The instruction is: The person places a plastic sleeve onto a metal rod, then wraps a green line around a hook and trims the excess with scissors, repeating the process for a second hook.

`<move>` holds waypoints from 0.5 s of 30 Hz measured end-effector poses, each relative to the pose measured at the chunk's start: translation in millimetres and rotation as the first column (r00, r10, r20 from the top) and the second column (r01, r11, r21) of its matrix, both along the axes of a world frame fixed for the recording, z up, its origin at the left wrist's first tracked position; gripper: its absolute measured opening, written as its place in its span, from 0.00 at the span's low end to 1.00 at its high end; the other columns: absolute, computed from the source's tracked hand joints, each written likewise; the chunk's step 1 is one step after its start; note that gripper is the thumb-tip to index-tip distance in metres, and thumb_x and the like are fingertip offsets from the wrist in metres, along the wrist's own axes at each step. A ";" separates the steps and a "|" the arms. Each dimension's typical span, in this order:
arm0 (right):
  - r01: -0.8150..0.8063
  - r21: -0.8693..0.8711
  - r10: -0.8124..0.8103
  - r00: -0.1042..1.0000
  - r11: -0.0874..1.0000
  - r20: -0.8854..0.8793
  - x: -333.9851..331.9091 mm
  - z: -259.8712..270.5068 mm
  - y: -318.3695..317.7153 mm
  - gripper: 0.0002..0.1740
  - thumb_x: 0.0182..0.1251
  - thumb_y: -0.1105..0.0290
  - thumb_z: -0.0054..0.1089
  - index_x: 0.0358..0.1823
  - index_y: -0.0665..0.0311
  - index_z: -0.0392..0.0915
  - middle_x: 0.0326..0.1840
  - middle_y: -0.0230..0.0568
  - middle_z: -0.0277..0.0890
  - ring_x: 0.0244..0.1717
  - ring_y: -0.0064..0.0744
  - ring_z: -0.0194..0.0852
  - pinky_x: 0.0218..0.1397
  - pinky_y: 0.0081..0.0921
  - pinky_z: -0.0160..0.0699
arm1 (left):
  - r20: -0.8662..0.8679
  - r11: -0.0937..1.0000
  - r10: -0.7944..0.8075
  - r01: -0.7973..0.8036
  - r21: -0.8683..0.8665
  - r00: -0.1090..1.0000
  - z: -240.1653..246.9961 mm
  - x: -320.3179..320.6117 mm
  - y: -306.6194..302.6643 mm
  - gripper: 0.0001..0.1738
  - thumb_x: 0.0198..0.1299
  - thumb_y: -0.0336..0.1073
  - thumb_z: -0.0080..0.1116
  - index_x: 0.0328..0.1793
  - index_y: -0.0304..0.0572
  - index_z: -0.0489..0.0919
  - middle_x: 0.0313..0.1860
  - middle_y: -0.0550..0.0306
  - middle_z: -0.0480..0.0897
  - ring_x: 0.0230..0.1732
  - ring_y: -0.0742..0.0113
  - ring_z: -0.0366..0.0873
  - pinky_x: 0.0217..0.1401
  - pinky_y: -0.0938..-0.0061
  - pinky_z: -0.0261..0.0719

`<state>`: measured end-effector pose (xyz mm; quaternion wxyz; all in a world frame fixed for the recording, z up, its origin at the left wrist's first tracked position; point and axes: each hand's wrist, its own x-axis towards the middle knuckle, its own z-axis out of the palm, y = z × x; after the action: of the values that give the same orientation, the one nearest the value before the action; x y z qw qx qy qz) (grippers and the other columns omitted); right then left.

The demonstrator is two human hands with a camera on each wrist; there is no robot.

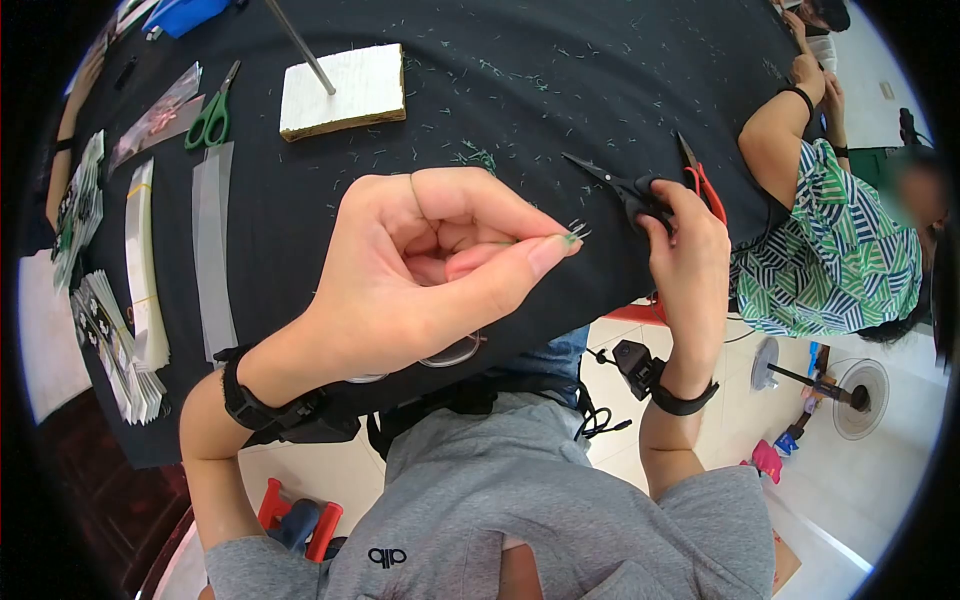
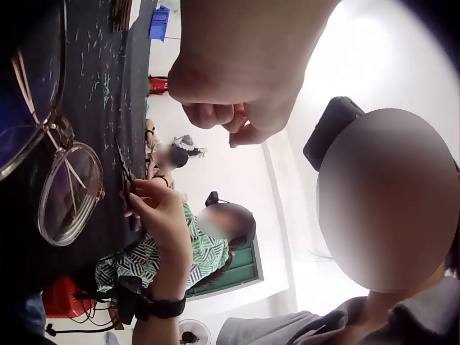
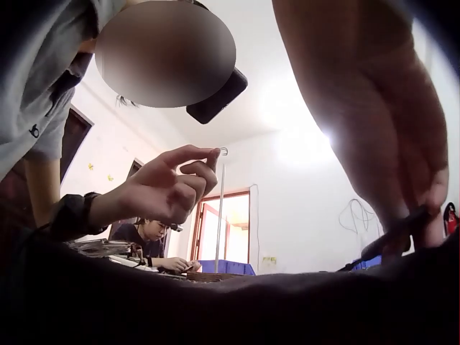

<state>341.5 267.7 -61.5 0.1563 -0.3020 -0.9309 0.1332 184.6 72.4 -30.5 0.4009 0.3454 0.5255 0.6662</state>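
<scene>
My left hand is raised over the near part of the table, in the middle of the head view. Between thumb and index fingertip it pinches a tiny green piece with thin pale strands; its kind is too small to tell. A fine thread runs round the index finger. To the right, my right hand grips the handles of black scissors, low over the black cloth, blades pointing away to the left. Red-handled scissors lie just beyond that hand.
A white block with an upright metal rod stands further back. Green-handled scissors, clear strips and banded stacks lie left. Green clippings litter the cloth. Eyeglasses lie near the front edge. Another person sits right.
</scene>
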 end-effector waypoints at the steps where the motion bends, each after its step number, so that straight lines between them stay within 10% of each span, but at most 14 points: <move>1: 0.000 0.000 0.000 1.000 1.000 0.001 0.7 0.2 0.0 0.12 0.56 0.76 0.63 0.43 0.69 0.78 0.42 0.51 0.80 0.40 0.53 0.79 0.43 0.40 0.76 | -0.031 1.000 -0.004 0.004 -0.002 1.000 -0.1 -0.2 -0.1 0.04 0.59 0.22 0.60 0.40 0.32 0.82 0.23 0.65 0.77 0.20 0.90 0.61 0.24 0.91 0.58; 7: -0.028 0.071 0.029 0.999 0.997 -0.017 -5.7 15.4 -12.0 0.10 0.58 0.77 0.63 0.42 0.69 0.79 0.38 0.48 0.81 0.38 0.43 0.81 0.39 0.32 0.76 | -0.193 1.000 0.028 -0.025 0.017 0.981 0.0 2.8 -0.4 0.07 0.56 0.19 0.61 0.40 0.31 0.83 0.22 0.67 0.74 0.19 0.89 0.59 0.23 0.91 0.55; 10: -0.294 -0.418 0.055 0.866 0.860 -0.497 -13.7 27.9 -33.7 0.06 0.61 0.79 0.61 0.39 0.70 0.79 0.34 0.34 0.81 0.34 0.18 0.74 0.40 0.16 0.70 | -0.271 0.999 0.044 -0.038 0.028 0.962 -0.1 3.9 0.0 0.08 0.54 0.18 0.62 0.40 0.32 0.83 0.21 0.68 0.74 0.19 0.89 0.59 0.22 0.90 0.54; 15: -0.521 -0.666 -0.011 0.784 0.534 -0.621 -16.7 35.1 -56.3 0.09 0.56 0.83 0.66 0.38 0.70 0.79 0.35 0.35 0.80 0.37 0.20 0.73 0.42 0.17 0.71 | -0.391 0.996 0.073 -0.050 0.071 0.918 -1.5 3.9 0.6 0.09 0.53 0.18 0.63 0.40 0.33 0.84 0.18 0.68 0.72 0.18 0.88 0.60 0.19 0.88 0.52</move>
<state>324.7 211.3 -26.4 0.2408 -0.1386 -0.7093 0.6479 188.5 73.1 -32.0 0.2557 0.4671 0.5858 0.6110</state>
